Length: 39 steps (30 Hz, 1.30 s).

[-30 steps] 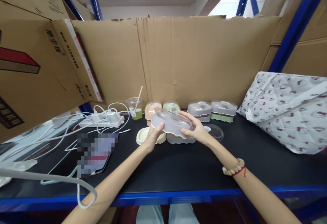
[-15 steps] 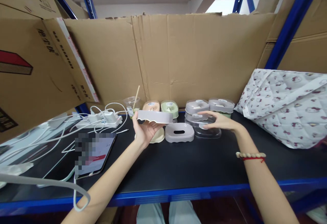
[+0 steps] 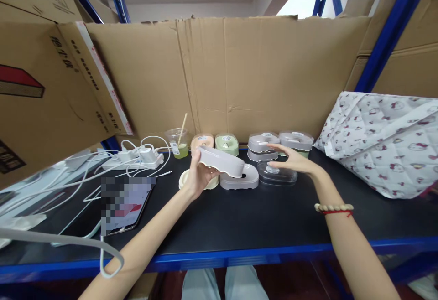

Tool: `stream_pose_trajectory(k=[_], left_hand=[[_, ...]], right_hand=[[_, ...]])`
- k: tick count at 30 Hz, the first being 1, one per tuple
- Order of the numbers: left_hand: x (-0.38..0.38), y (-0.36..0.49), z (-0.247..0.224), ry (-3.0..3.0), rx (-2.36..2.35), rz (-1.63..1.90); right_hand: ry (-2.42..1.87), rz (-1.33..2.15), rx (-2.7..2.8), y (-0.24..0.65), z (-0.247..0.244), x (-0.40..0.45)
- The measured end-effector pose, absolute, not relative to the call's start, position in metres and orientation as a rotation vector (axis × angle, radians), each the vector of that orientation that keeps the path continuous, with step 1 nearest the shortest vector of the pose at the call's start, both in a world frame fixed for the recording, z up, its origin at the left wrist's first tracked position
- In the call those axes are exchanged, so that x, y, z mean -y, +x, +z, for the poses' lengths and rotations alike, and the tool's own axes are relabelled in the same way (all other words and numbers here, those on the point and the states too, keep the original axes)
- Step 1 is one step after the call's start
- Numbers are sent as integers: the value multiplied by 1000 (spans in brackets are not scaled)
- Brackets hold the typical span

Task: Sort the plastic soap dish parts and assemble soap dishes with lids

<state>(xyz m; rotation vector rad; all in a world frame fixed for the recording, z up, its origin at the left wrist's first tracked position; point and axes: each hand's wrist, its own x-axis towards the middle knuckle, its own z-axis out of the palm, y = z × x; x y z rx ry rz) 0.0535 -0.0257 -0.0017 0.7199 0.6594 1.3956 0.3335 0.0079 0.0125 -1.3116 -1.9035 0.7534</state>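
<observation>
My left hand [image 3: 198, 179] grips a light grey oval plastic shell [image 3: 221, 161] with a wavy lower edge, tilted down to the right. Under it on the table lie a similar grey shell with a dark oval slot [image 3: 236, 181] and a cream-coloured oval piece [image 3: 212, 183], both partly covered. My right hand [image 3: 296, 159] hovers over a clear oval lid [image 3: 278, 174], fingers apart and curved. Nothing shows between them. Behind the fingertips stands a stack of grey oval boxes [image 3: 262, 143], with another grey-topped box [image 3: 297, 140] to its right.
At the back are a peach box [image 3: 202, 141], a green box [image 3: 227, 144] and a cup with a straw [image 3: 182, 150]. A phone [image 3: 132, 209], cables and a power strip [image 3: 155, 162] occupy the left. A patterned bag [image 3: 383, 145] stands right; cardboard [image 3: 267, 72] walls the back.
The grey shell in my left hand has moved right and tipped downward. A clear lid seen at my right fingers has left them; one clear lid shows below. My right hand has barely moved.
</observation>
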Motion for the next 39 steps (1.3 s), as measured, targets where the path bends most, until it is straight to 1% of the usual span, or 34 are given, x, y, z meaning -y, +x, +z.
stream_pose_trajectory(k=[2, 5, 9, 12, 16, 19, 23, 26, 30, 36, 39], left_hand=[[25, 55, -8, 833, -663, 1347], [24, 56, -14, 953, -695, 1291], [22, 53, -16, 982, -750, 1284], [21, 52, -15, 976, -756, 1301], [20, 50, -6, 941, -721, 1314], [21, 44, 6, 785, -721, 1422], [20, 28, 22, 547, -740, 1667], [17, 17, 28, 502, -771, 1764], [14, 9, 31, 509, -857, 1918], [10, 1, 29, 676, -1219, 1756], [8, -1, 26, 734, -1267, 1731]], right_hand=[[-1104, 728, 1906, 310, 8, -6], [-812, 798, 2024, 274, -3, 1], [-694, 774, 2103, 245, -16, 11], [-701, 832, 2018, 240, -18, 12], [-803, 938, 1768, 245, -14, 5], [-898, 858, 1669, 253, -10, 0], [-951, 644, 1883, 268, -6, -1], [-1006, 673, 2092, 276, -8, -3], [-1052, 678, 2232, 281, -14, -8], [-1146, 710, 2300, 281, -12, -7], [-1154, 699, 2300, 280, -10, -5]])
